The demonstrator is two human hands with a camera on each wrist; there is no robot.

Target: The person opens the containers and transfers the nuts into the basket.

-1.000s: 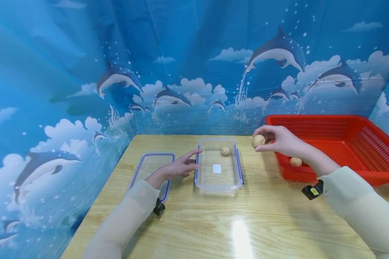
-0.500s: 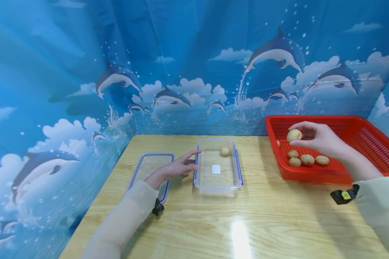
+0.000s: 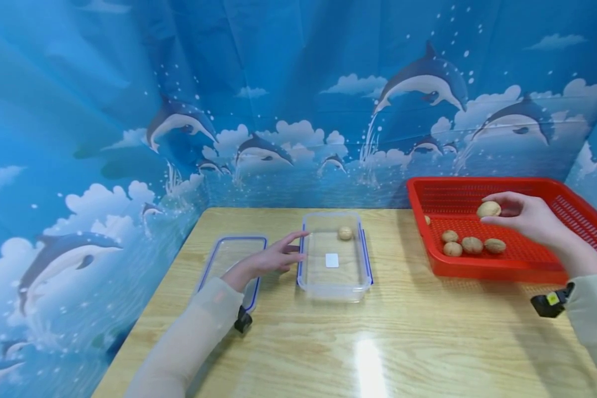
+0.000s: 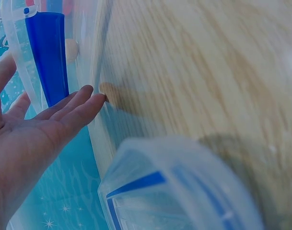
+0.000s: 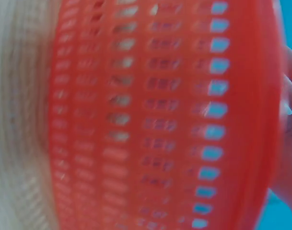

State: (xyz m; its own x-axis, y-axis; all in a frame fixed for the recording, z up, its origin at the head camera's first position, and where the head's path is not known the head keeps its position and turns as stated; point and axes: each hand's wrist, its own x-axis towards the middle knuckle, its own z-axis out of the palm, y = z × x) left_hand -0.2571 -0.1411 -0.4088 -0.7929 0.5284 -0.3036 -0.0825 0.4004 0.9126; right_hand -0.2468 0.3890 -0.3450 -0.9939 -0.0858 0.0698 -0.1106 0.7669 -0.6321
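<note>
My right hand (image 3: 516, 216) pinches a walnut (image 3: 488, 209) and holds it in the air over the red basket (image 3: 497, 272) at the right of the table. Three more walnuts (image 3: 471, 245) lie together on the basket floor. The right wrist view is a blur of the basket's mesh wall (image 5: 160, 120). My left hand (image 3: 278, 257) lies flat and open on the table, its straight fingers (image 4: 83, 103) touching the left side of a clear container (image 3: 334, 288) with blue clips. One walnut (image 3: 345, 232) rests at the far end inside it.
The container's clear, blue-rimmed lid (image 3: 229, 257) lies flat under my left wrist, to the container's left. A white label (image 3: 332, 260) shows on the container's floor. Dolphin-print blue cloth walls in the wooden table (image 3: 378, 342) at the back and left.
My right hand has carried the walnut rightward, from beside the clear container to above the red basket. The left hand has stayed where it was.
</note>
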